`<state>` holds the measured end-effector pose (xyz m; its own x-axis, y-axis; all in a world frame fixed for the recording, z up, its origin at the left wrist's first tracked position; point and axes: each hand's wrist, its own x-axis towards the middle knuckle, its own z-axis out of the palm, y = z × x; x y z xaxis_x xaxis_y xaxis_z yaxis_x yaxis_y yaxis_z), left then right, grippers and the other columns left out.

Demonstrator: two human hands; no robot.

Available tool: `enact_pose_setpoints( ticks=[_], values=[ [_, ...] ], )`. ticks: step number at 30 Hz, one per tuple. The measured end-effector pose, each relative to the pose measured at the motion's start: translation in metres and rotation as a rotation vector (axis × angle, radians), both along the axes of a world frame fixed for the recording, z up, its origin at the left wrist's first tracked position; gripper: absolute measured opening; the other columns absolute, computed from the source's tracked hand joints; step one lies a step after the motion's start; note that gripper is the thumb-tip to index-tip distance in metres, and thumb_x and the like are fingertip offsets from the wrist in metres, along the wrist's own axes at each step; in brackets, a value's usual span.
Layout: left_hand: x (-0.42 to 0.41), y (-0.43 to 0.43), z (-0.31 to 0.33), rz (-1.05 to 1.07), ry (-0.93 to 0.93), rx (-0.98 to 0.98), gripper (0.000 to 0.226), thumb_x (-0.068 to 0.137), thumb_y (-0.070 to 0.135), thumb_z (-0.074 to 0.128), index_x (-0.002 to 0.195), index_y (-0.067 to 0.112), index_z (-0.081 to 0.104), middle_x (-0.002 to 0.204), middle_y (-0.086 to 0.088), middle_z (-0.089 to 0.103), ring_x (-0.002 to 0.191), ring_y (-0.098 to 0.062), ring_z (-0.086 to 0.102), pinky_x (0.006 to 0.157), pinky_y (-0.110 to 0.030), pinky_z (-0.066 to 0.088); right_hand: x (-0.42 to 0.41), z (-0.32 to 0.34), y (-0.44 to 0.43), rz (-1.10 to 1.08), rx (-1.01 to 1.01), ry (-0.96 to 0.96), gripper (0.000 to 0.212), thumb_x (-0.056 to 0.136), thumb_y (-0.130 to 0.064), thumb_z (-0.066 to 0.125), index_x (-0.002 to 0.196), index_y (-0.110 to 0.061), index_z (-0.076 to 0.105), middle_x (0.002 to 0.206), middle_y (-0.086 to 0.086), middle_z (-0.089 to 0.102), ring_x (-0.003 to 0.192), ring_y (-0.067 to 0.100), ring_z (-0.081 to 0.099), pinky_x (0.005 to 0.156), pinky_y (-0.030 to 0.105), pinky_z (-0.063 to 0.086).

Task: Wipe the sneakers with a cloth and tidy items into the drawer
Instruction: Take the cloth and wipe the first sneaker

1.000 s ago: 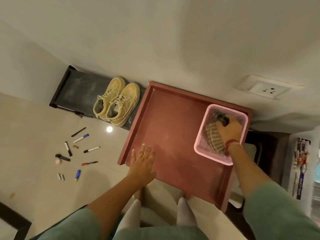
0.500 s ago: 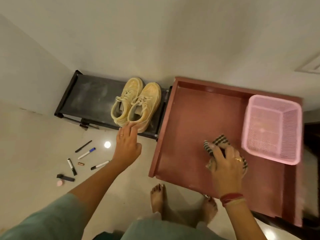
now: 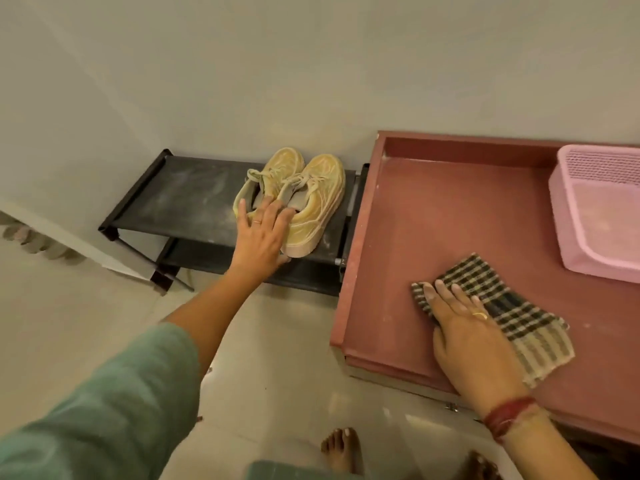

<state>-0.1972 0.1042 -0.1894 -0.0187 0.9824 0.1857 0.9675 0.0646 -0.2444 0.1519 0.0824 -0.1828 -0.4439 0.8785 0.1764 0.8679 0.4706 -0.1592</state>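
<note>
A pair of dusty yellow sneakers (image 3: 311, 188) stands side by side on the top shelf of a low black shoe rack (image 3: 187, 199) against the wall. My left hand (image 3: 259, 237) reaches to their heels with fingers spread, the fingertips touching the heel openings. A checked black-and-beige cloth (image 3: 512, 313) lies on the red raised-edge surface (image 3: 450, 220) to the right. My right hand (image 3: 474, 344) presses flat on the cloth with straight fingers.
A pink mesh basket (image 3: 602, 216) sits at the back right of the red surface and looks empty. The rack has a lower shelf. My bare feet (image 3: 341, 448) stand on the pale tiled floor in front of the red unit.
My left hand has moved forward from near the sneakers' toes onto their heels. My right hand has spread the cloth flatter on the red surface. The view has shifted closer; the floor pens have left it.
</note>
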Motion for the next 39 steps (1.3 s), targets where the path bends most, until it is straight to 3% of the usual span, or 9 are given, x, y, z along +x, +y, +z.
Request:
enact_pose_setpoints(
  ticks=[7, 12, 16, 20, 24, 27, 31, 36, 39],
  values=[
    [0.012, -0.016, 0.037, 0.051, 0.059, -0.053, 0.076, 0.065, 0.029, 0.077, 0.127, 0.018, 0.035, 0.125, -0.008, 0.045, 0.125, -0.028, 0.041, 0.103, -0.068, 0.028, 0.008, 0.003, -0.020, -0.046, -0.177, -0.014, 0.056, 0.096, -0.013, 0.038, 0.149, -0.023, 0.022, 0.156, -0.001, 0.021, 0.145, 0.021, 0.015, 0.117, 0.039, 0.008],
    [0.013, -0.041, 0.106, -0.112, 0.054, -0.118, 0.098, 0.063, 0.041, 0.082, 0.142, 0.018, 0.029, 0.146, -0.010, 0.036, 0.142, -0.032, 0.024, 0.108, -0.070, 0.017, 0.022, 0.011, -0.033, -0.058, -0.154, -0.026, 0.057, 0.091, -0.008, 0.044, 0.146, -0.022, 0.032, 0.154, 0.012, 0.025, 0.139, 0.030, 0.027, 0.116, 0.041, 0.017],
    [0.024, -0.066, 0.177, -0.276, -0.020, -0.017, 0.103, 0.051, 0.039, 0.087, 0.135, 0.017, 0.032, 0.138, -0.017, 0.045, 0.137, -0.039, 0.033, 0.102, -0.069, 0.026, 0.028, 0.015, -0.029, -0.012, -0.139, -0.007, 0.062, 0.084, -0.007, 0.053, 0.143, -0.017, 0.035, 0.143, 0.009, 0.043, 0.133, 0.027, 0.039, 0.112, 0.039, 0.029],
    [0.074, -0.099, 0.240, -0.401, -0.360, 0.076, 0.102, 0.048, 0.052, 0.066, 0.138, 0.013, 0.034, 0.122, -0.005, 0.043, 0.113, -0.020, 0.045, 0.094, -0.030, 0.039, 0.038, 0.019, -0.032, -0.079, -0.065, 0.068, 0.035, 0.085, -0.007, 0.047, 0.119, -0.015, 0.053, 0.118, 0.008, 0.060, 0.111, 0.027, 0.056, 0.093, 0.037, 0.043],
    [0.140, -0.124, 0.235, -0.425, -0.676, 0.101, 0.100, 0.049, 0.038, 0.073, 0.139, 0.026, 0.032, 0.122, 0.011, 0.035, 0.114, -0.001, 0.040, 0.091, -0.005, 0.034, 0.055, 0.025, -0.027, -0.274, -0.083, 0.103, 0.024, 0.087, -0.010, 0.047, 0.108, -0.015, 0.056, 0.109, 0.006, 0.062, 0.099, 0.028, 0.060, 0.080, 0.037, 0.047],
    [0.182, -0.125, 0.197, -0.374, -0.792, 0.130, 0.104, 0.051, 0.025, 0.080, 0.142, 0.026, 0.031, 0.128, 0.010, 0.037, 0.121, -0.006, 0.041, 0.099, -0.020, 0.036, 0.075, 0.025, -0.023, -0.370, -0.068, 0.058, 0.026, 0.088, -0.011, 0.046, 0.111, -0.017, 0.057, 0.110, 0.004, 0.061, 0.098, 0.028, 0.060, 0.076, 0.037, 0.048],
    [0.213, -0.124, 0.162, -0.344, -0.946, 0.096, 0.104, 0.047, 0.039, 0.068, 0.143, 0.032, 0.028, 0.127, 0.015, 0.037, 0.122, -0.009, 0.041, 0.102, -0.034, 0.041, 0.102, 0.024, -0.015, -0.421, -0.066, 0.065, 0.026, 0.091, -0.016, 0.045, 0.114, -0.016, 0.058, 0.113, 0.007, 0.057, 0.103, 0.031, 0.057, 0.082, 0.042, 0.047],
    [0.221, -0.116, 0.158, -0.398, -1.041, 0.069, 0.100, 0.049, 0.036, 0.070, 0.139, 0.037, 0.026, 0.134, 0.010, 0.041, 0.125, -0.017, 0.044, 0.102, -0.047, 0.043, 0.121, 0.053, -0.017, -0.511, 0.013, 0.493, 0.014, 0.094, -0.011, 0.044, 0.102, -0.004, 0.053, 0.109, 0.018, 0.052, 0.093, 0.038, 0.054, 0.072, 0.038, 0.039],
    [0.219, -0.117, 0.158, -0.455, -1.024, 0.097, 0.093, 0.050, 0.037, 0.070, 0.132, 0.037, 0.026, 0.128, 0.010, 0.043, 0.119, -0.018, 0.048, 0.097, -0.047, 0.046, 0.119, 0.085, -0.025, -0.373, 0.212, 0.572, 0.021, 0.094, -0.011, 0.046, 0.113, -0.011, 0.054, 0.106, 0.013, 0.060, 0.088, 0.035, 0.058, 0.070, 0.041, 0.048]
  ],
)
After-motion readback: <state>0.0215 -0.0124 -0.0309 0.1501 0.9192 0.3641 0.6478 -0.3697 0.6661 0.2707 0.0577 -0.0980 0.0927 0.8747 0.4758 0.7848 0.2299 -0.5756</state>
